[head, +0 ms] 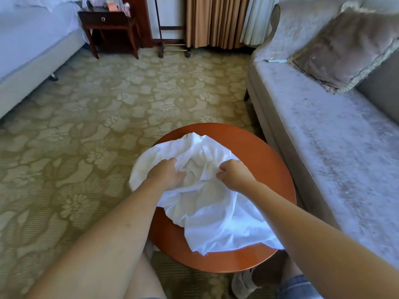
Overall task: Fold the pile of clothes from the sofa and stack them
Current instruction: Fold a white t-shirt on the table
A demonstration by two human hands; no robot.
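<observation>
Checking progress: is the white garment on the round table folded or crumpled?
Crumpled: the white garment lies bunched and creased on the round table, left hand and right hand gripping it.

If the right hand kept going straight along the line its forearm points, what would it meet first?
The right hand points up and left, so first comes the bunched white garment it already pinches; past that fold probably the left hand, though depth is unclear.

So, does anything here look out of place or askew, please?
Mainly the white garment: it lies crumpled on the round table, hanging over its left edge, while the left hand and right hand grip its bunched middle. A pen-like object lies loose on the sofa seat.
</observation>
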